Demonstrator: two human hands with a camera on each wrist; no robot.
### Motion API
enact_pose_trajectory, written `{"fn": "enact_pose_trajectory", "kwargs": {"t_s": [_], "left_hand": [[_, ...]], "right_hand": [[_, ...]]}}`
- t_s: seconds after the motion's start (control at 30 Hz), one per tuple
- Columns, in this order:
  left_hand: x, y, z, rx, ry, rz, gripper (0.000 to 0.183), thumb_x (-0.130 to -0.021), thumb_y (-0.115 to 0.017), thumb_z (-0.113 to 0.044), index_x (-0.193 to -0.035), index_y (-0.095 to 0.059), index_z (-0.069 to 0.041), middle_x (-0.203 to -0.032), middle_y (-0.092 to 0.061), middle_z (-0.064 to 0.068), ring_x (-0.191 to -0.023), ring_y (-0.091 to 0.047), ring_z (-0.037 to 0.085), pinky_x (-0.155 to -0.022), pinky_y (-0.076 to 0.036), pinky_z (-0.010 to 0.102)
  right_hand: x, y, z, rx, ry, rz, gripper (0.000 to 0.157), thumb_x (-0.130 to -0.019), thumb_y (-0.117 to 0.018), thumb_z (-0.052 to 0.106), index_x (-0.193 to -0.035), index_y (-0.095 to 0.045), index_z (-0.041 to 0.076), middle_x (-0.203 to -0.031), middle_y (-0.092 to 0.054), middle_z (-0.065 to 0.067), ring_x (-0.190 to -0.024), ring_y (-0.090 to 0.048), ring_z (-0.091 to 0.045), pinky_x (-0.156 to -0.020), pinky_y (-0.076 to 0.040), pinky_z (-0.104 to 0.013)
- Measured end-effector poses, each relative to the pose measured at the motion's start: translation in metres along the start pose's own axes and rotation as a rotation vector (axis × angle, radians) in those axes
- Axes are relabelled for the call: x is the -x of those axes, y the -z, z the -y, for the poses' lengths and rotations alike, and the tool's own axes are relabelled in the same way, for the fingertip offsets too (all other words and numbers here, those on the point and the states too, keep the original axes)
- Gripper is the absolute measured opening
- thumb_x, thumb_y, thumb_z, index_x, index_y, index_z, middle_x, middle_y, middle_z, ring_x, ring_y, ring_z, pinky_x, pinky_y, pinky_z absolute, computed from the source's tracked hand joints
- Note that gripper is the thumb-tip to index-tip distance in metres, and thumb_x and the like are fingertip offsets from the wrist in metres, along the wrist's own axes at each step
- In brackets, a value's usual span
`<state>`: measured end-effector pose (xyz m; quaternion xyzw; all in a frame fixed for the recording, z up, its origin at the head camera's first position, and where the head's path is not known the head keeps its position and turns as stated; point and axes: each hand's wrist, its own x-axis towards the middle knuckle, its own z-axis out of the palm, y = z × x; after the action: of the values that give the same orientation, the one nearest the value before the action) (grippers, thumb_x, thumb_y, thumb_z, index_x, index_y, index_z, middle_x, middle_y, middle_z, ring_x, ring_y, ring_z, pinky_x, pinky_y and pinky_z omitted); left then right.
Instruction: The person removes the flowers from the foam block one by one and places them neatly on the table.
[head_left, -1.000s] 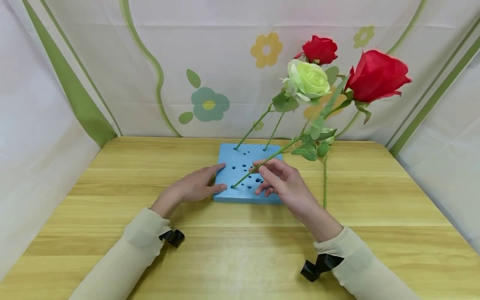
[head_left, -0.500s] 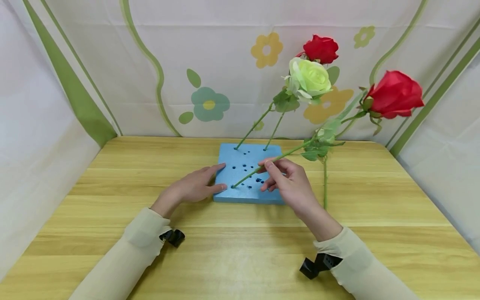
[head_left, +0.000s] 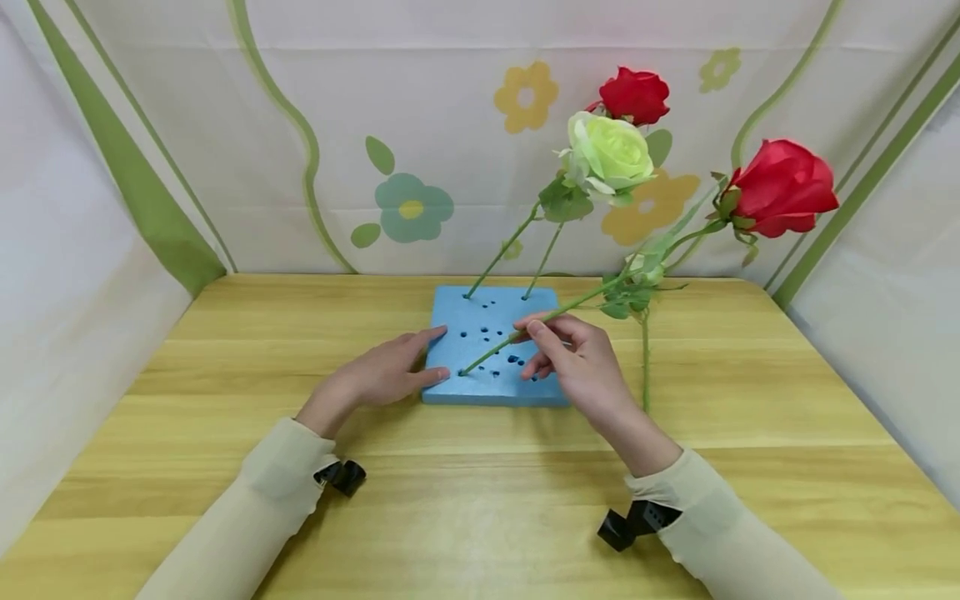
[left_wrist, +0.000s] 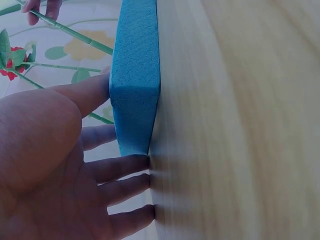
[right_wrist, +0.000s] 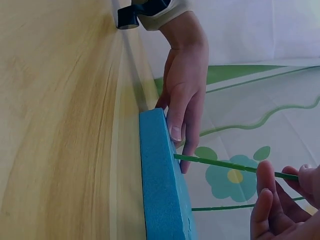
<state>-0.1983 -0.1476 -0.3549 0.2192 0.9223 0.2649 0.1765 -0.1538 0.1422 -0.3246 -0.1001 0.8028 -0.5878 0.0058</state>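
Note:
A blue foam block [head_left: 450, 312] with several holes in its top lies on the wooden table. My left hand [head_left: 386, 371] is at its left side; thumb and index finger rest on the top, and the other straight fingers reach down to the table in the left wrist view. With thumb and fingertips my right hand [head_left: 573, 358] pinches the stem of a red rose [head_left: 783, 190], above the block. That stem's lower end stands in the front left hole, and the flower leans far to the right.
A pale green rose [head_left: 611, 154] and another red rose [head_left: 633, 96] stand in the block's back holes, leaning right. A further pale rose [head_left: 645, 268] lies on the table to the right, its stem pointing toward me. A patterned curtain [head_left: 300, 167] closes off the back.
The pinched rose has tilted lower and to the right, its flower dropping, and my right hand has shifted slightly right along with it. My left hand keeps its place on the foam block.

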Motion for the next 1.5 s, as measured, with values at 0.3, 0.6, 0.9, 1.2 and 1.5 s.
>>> {"fn": "enact_pose_trajectory", "kwargs": {"t_s": [0.3, 0.6, 0.9, 1.2, 1.5], "left_hand": [[-0.003, 0.001, -0.0047, 0.006, -0.009, 0.012, 0.077, -0.11, -0.055, -0.046, -0.172, -0.019, -0.017, -0.175, -0.027, 0.019, -0.162, -0.029, 0.042, -0.129, -0.029, 0.062], [-0.0025, 0.0013, -0.0033, 0.003, 0.006, 0.013, 0.078, -0.11, -0.055, -0.046, -0.172, -0.019, -0.017, -0.175, -0.027, 0.02, -0.161, -0.03, 0.042, -0.129, -0.029, 0.062], [-0.0024, 0.0013, -0.0016, 0.009, 0.022, 0.015, 0.079, -0.109, -0.056, -0.049, -0.172, -0.018, -0.021, -0.175, -0.027, 0.018, -0.161, -0.03, 0.041, -0.129, -0.029, 0.062], [-0.0031, 0.0009, 0.0, 0.012, 0.034, 0.016, 0.079, -0.109, -0.055, -0.051, -0.172, -0.018, -0.023, -0.176, -0.027, 0.017, -0.162, -0.029, 0.041, -0.129, -0.029, 0.062], [-0.0034, 0.0016, 0.0002, 0.007, 0.031, 0.018, 0.079, -0.109, -0.055, -0.051, -0.172, -0.017, -0.022, -0.176, -0.026, 0.018, -0.162, -0.029, 0.041, -0.129, -0.029, 0.062]], "right_hand": [[0.0007, 0.0049, -0.0017, -0.012, -0.001, -0.019, 0.031, -0.112, -0.056, 0.032, -0.125, -0.075, 0.012, -0.121, -0.076, -0.009, -0.075, -0.074, -0.018, -0.075, -0.061, -0.031], [-0.0008, 0.0045, -0.0007, -0.007, 0.008, -0.021, 0.031, -0.112, -0.057, 0.033, -0.124, -0.075, 0.012, -0.12, -0.076, -0.008, -0.074, -0.073, -0.018, -0.074, -0.06, -0.03], [-0.0016, 0.0039, -0.0002, -0.009, 0.02, -0.024, 0.031, -0.112, -0.057, 0.032, -0.124, -0.075, 0.011, -0.118, -0.076, -0.006, -0.073, -0.073, -0.019, -0.073, -0.06, -0.03], [-0.0028, 0.0049, -0.0025, -0.009, 0.053, -0.036, 0.033, -0.111, -0.058, 0.031, -0.125, -0.075, 0.006, -0.115, -0.078, 0.0, -0.07, -0.073, -0.019, -0.071, -0.059, -0.029], [-0.0029, 0.0025, -0.0035, -0.017, 0.104, -0.038, 0.025, -0.111, -0.058, 0.028, -0.12, -0.077, 0.013, -0.116, -0.078, 0.005, -0.068, -0.072, -0.02, -0.068, -0.058, -0.029]]}}
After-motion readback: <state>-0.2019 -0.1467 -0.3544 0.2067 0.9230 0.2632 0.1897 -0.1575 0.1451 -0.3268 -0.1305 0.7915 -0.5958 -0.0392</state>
